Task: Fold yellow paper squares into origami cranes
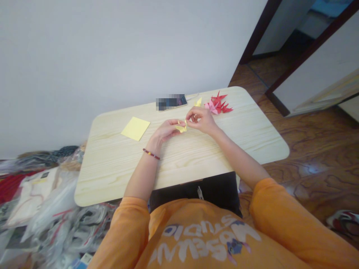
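Over the middle of the table, my left hand (167, 130) holds a small yellow origami crane (181, 128) between thumb and fingers. My right hand (201, 120) pinches a thin tip of the same crane from the other side. Just beyond my right hand are folded paper cranes: a yellow one (198, 102), partly hidden by that hand, a pink one (212, 107) and red ones (220, 102) bunched together. To the left of my left hand lies a flat square of yellow paper (135, 129).
A phone (175, 102) lies at the back of the pale wooden table (112, 164), near the wall. Bagged clothes (53, 209) are heaped on the left. Wooden floor (305, 138) and a doorway are on the right, with a shoe (344, 222) at the lower right.
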Action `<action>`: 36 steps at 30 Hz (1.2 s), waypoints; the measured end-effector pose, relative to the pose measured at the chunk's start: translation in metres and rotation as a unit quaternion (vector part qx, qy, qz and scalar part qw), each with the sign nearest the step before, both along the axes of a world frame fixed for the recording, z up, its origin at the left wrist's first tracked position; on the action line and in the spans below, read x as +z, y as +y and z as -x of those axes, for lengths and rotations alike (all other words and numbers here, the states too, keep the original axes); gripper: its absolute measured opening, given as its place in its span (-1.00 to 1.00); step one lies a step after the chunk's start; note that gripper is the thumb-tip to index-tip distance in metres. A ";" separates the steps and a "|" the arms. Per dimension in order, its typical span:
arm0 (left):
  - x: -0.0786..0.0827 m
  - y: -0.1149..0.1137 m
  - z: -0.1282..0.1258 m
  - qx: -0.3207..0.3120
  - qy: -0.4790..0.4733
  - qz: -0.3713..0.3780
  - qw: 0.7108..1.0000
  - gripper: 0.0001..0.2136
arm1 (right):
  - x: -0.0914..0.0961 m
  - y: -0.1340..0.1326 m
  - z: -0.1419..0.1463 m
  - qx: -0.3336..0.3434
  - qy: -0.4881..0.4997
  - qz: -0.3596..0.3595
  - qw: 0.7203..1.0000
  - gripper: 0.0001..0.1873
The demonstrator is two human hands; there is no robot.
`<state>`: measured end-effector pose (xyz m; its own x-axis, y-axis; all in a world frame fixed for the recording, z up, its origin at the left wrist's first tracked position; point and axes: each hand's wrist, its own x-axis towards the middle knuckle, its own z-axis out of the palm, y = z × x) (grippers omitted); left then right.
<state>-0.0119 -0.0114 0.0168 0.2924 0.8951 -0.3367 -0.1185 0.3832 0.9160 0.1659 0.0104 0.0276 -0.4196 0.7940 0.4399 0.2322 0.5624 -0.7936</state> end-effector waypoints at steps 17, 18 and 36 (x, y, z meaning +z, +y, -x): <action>-0.001 0.003 0.003 0.029 0.067 -0.120 0.990 -0.74 | -0.005 0.003 -0.003 0.005 -0.045 -0.151 0.988 -0.92; -0.001 0.003 0.003 0.029 0.070 -0.120 0.990 -0.74 | -0.005 0.003 -0.003 0.006 -0.051 -0.152 0.987 -0.92; 0.003 0.000 0.003 0.060 0.175 -0.230 0.955 -0.70 | -0.007 0.003 -0.001 -0.002 -0.113 -0.055 0.992 -0.96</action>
<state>-0.0153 -0.0110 0.0197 0.1207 0.9918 0.0424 0.2078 -0.0670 0.9759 0.1673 0.0136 0.0209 -0.5152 0.7483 0.4179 0.3995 0.6411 -0.6553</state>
